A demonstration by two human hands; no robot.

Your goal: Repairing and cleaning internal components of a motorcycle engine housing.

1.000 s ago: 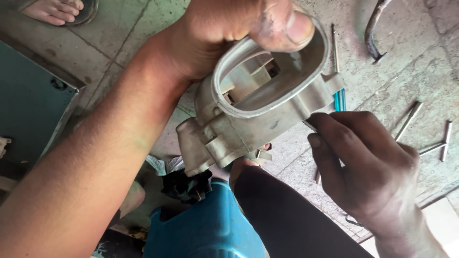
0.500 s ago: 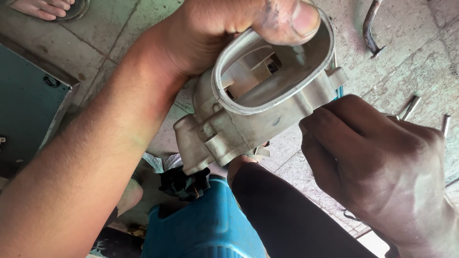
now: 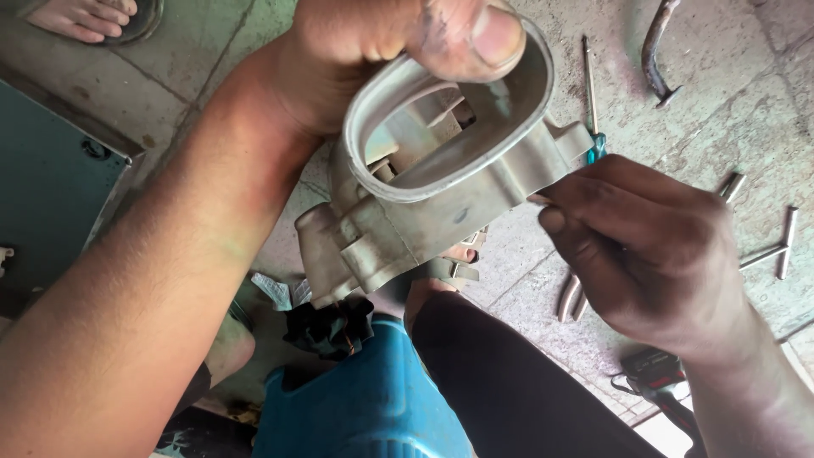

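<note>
Head view, read left to right. At far left I see a teal metal panel (image 3: pixel 47 170) lying on the concrete floor (image 3: pixel 746 110), and above it a bare foot (image 3: pixel 80 15) of another person. My left hand (image 3: pixel 381 51) is closed around the rim of a grey cast-metal housing (image 3: pixel 424 203) with an oval opening, thumb pressed over the upper edge; the casting is held up off the floor at frame centre, over my knee. Below it are a blue plastic tool body (image 3: pixel 373 407) and a black ribbed part (image 3: pixel 331 326). A screwdriver (image 3: pixel 591 102) with a teal handle lies on the floor behind the housing. My right hand (image 3: pixel 653 246) is pinched shut at the housing's right lug, fingertips touching the casting; whether they hold a small fastener I cannot tell. Compared with a second ago, that hand has moved from beside the casting onto its lug, so I judge work on that corner has begun. At right lie loose steel bolts (image 3: pixel 784 242), a curved metal bar (image 3: pixel 657 51) and a dark device (image 3: pixel 653 373) with a red patch.
</note>
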